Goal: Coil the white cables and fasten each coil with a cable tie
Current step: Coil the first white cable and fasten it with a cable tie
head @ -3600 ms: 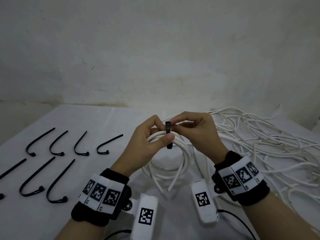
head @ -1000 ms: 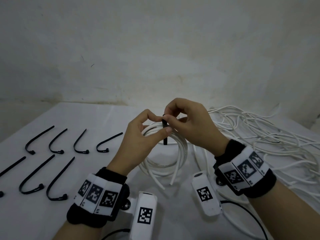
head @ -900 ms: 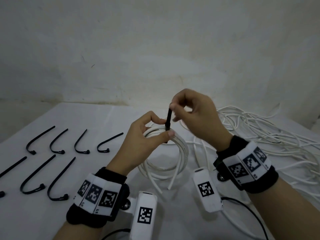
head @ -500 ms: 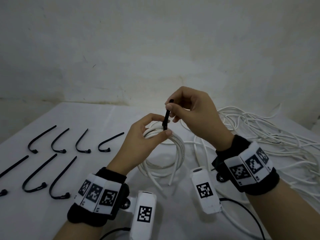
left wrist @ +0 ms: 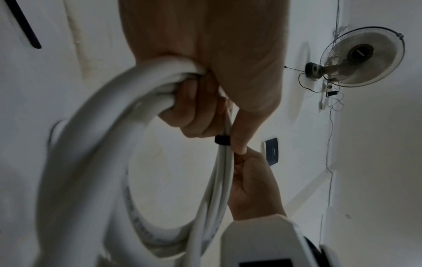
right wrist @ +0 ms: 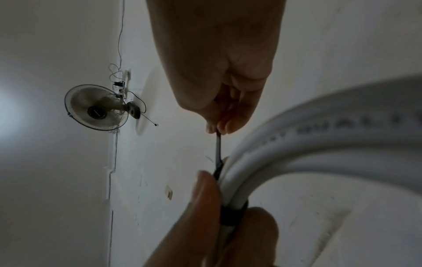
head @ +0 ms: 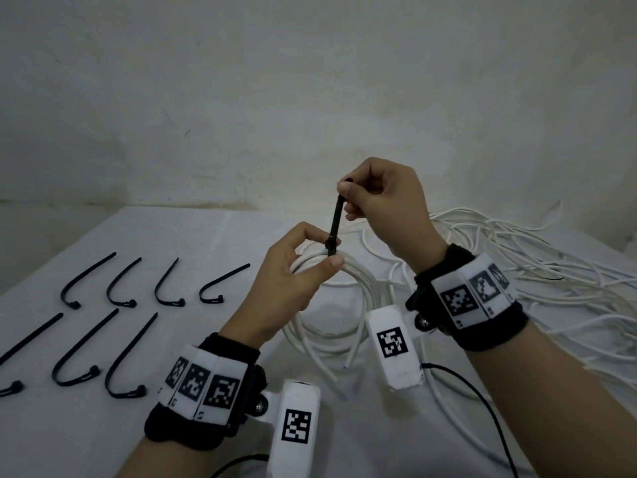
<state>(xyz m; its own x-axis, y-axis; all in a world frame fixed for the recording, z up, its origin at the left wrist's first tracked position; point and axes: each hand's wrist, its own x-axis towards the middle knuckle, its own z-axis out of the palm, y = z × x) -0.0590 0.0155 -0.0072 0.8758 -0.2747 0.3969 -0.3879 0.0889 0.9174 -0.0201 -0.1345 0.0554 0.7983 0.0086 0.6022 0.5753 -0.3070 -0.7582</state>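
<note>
A coil of white cable (head: 358,288) hangs upright over the table, its two ends trailing down toward me. My left hand (head: 303,267) pinches the top of the coil (left wrist: 128,101) between thumb and fingers, right at the head of a black cable tie (head: 335,222) looped round the strands. My right hand (head: 375,201) pinches the tie's free tail above the coil and holds it straight up. The right wrist view shows the tie band (right wrist: 233,215) tight round the cable (right wrist: 297,140). In the left wrist view only a bit of the tie (left wrist: 222,140) shows.
Several loose black cable ties (head: 144,288) lie in two rows on the white table (head: 103,436) at the left. A tangled heap of white cables (head: 537,277) covers the right side. A wall rises just behind the table. A wall fan (left wrist: 363,57) shows in the wrist views.
My right hand has drawn the tie's tail upward through its head, from beside the coil to well above it. The loop has closed on the strands. My left hand kept its grip on the coil.
</note>
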